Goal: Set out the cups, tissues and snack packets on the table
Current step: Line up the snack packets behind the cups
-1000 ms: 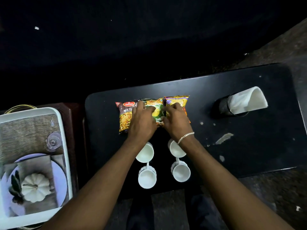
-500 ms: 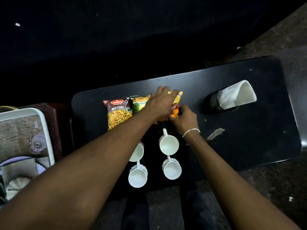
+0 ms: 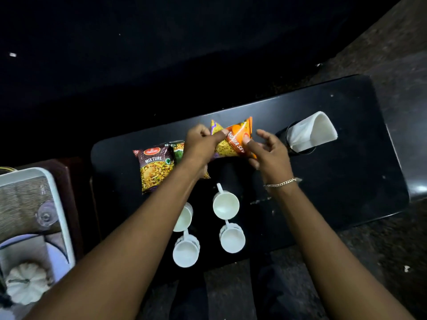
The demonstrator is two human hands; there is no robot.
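Observation:
An orange-and-yellow snack packet point(image 3: 233, 139) is lifted above the black table point(image 3: 335, 181). My left hand point(image 3: 203, 144) grips its left end and my right hand point(image 3: 265, 151) pinches its right side with thumb and fingers. A "Mixture" packet point(image 3: 154, 169) lies flat on the table to the left. A green packet point(image 3: 179, 153) beside it is mostly hidden under my left arm. Several white cups point(image 3: 226, 205) stand in two rows near the table's front edge. White tissues point(image 3: 312, 132) stick out of a black holder point(image 3: 284, 137) at the right.
A white tray point(image 3: 62, 218) stands at the left on a dark side table, holding a woven mat, an upturned clear glass point(image 3: 45, 215), a plate and a white pumpkin ornament point(image 3: 25, 285). Dark floor lies beyond the table's far and right edges.
Both hands have raised the orange packet off the table and turned it; before, it lay flat beside the green packet under my hands. The view has shifted slightly.

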